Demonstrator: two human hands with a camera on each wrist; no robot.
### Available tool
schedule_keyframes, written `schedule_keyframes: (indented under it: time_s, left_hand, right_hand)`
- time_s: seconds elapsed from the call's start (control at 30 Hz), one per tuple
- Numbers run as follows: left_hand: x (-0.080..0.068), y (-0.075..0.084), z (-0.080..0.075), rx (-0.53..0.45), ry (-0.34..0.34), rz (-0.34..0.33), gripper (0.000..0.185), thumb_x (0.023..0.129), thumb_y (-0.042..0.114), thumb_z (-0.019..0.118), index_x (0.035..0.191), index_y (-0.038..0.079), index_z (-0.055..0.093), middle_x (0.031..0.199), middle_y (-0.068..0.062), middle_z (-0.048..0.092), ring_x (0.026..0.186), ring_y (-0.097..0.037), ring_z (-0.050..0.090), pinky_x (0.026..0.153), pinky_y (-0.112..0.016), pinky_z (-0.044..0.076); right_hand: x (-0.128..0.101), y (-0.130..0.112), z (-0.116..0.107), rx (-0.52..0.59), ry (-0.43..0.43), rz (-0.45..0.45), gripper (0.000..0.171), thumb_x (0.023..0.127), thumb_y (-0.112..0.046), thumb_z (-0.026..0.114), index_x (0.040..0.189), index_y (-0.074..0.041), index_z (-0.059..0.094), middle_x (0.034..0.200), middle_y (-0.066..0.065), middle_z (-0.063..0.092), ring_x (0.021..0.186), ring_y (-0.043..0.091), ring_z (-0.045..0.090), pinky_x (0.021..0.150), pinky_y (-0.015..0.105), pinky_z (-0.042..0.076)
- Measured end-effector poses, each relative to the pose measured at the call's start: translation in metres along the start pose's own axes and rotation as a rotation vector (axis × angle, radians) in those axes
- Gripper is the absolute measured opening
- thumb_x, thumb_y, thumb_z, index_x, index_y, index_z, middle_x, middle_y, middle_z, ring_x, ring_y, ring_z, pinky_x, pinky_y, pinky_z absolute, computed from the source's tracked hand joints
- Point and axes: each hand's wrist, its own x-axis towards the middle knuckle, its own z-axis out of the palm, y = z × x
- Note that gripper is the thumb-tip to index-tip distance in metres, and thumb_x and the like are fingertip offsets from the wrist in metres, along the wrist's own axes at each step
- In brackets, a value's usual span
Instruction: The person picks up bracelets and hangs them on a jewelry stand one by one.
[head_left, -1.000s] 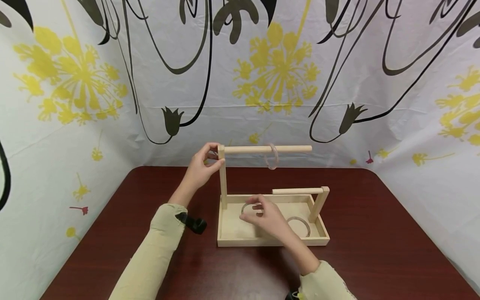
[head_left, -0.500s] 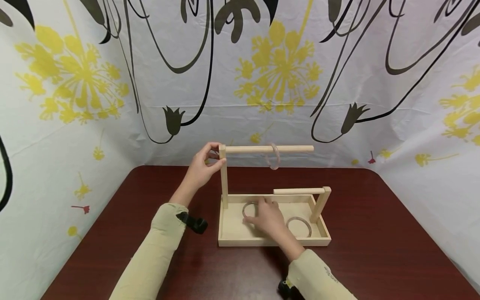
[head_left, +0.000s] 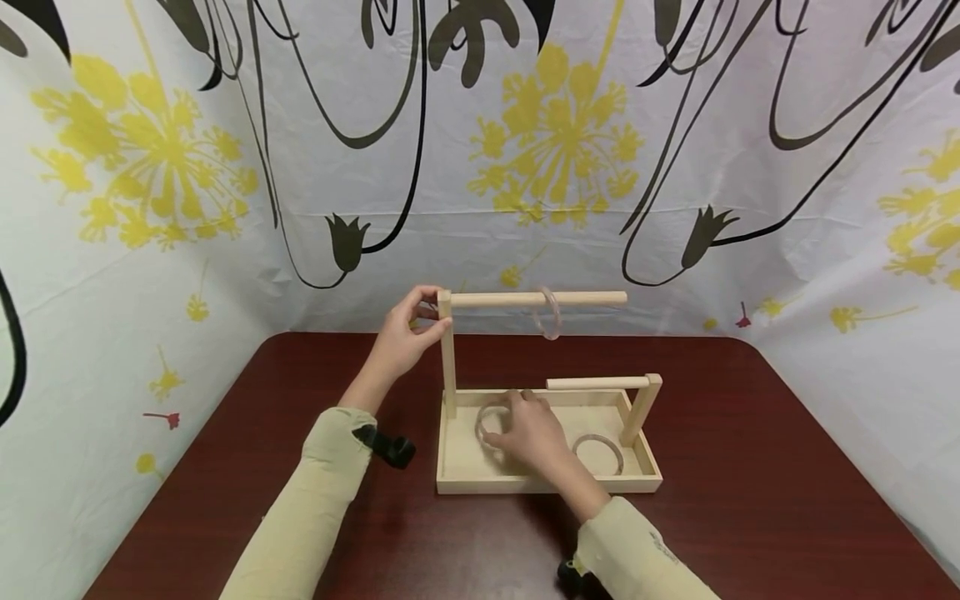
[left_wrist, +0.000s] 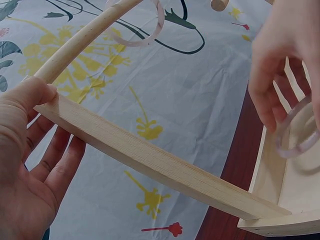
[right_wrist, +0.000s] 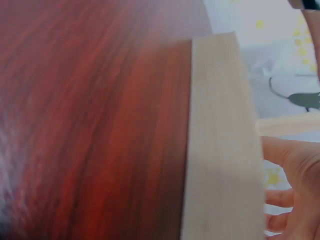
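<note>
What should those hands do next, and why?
Perhaps the right hand should lift the ring it pinches toward the free end of the upper bar: another ring hangs on it, and the left hand grips the post.

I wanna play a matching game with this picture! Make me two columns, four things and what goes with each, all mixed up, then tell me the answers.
1. left hand
2. right hand
3. upper rod
4. table

A. dark reddish brown
B. holding a ring at the tray
C. has a hanging ring around it
D. gripping the tall post

Answers: 1-D, 2-B, 3-C, 4-A
</note>
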Motion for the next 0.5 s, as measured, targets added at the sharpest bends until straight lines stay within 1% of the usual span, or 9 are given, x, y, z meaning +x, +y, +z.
schedule_keyframes:
  time_s: [0.07,0.13,0.23,0.37,0.43,0.5]
  left_hand:
    - [0.000,-0.001,0.000,-0.002,-0.001,-0.001,0.038,0.097,0.002,0.061,0.133,-0.001,0.051,0.126,-0.025,0.053,0.114,-0.043,0.058,0.098,-0.054,0.054]
    - [0.000,-0.001,0.000,-0.003,-0.002,-0.003,0.037,0.097,0.003,0.061,0.133,-0.001,0.052,0.126,-0.025,0.052,0.114,-0.043,0.058,0.099,-0.054,0.054]
    - [0.000,0.000,0.000,-0.008,-0.004,-0.005,0.037,0.097,0.003,0.061,0.132,-0.002,0.052,0.125,-0.025,0.052,0.114,-0.044,0.058,0.099,-0.055,0.054]
    - [-0.001,0.001,0.000,0.001,-0.008,-0.003,0.037,0.097,0.002,0.061,0.132,-0.002,0.051,0.126,-0.025,0.052,0.114,-0.044,0.058,0.099,-0.054,0.054]
    - [0.002,-0.006,0.000,0.008,-0.008,-0.004,0.037,0.097,0.002,0.061,0.133,-0.002,0.051,0.127,-0.025,0.052,0.115,-0.043,0.058,0.099,-0.054,0.054]
    - [0.005,-0.014,0.000,0.010,-0.006,-0.004,0.038,0.097,0.003,0.061,0.134,-0.001,0.051,0.128,-0.025,0.051,0.115,-0.043,0.058,0.099,-0.054,0.054]
  right_hand:
    - [-0.003,-0.004,-0.005,0.025,-0.007,-0.019,0.065,0.074,-0.042,0.086,0.124,-0.009,0.063,0.117,0.015,0.064,0.111,0.037,0.060,0.089,0.050,0.056]
    - [-0.006,-0.008,-0.010,0.042,-0.006,-0.047,0.065,0.074,-0.041,0.086,0.125,-0.009,0.063,0.118,0.014,0.064,0.110,0.037,0.060,0.090,0.049,0.055]
    - [-0.012,-0.014,-0.018,0.072,0.003,-0.091,0.062,0.074,-0.039,0.086,0.123,-0.009,0.064,0.115,0.012,0.065,0.105,0.033,0.062,0.087,0.046,0.055]
    - [-0.022,-0.023,-0.030,0.119,0.025,-0.155,0.056,0.072,-0.037,0.087,0.119,-0.013,0.067,0.110,0.008,0.066,0.097,0.027,0.061,0.081,0.041,0.054]
    - [-0.027,-0.026,-0.037,0.146,0.026,-0.195,0.055,0.071,-0.035,0.086,0.118,-0.014,0.068,0.108,0.007,0.066,0.094,0.026,0.061,0.079,0.039,0.053]
    - [-0.031,-0.028,-0.044,0.194,0.009,-0.224,0.054,0.072,-0.033,0.085,0.119,-0.013,0.067,0.107,0.006,0.065,0.093,0.024,0.063,0.078,0.036,0.054]
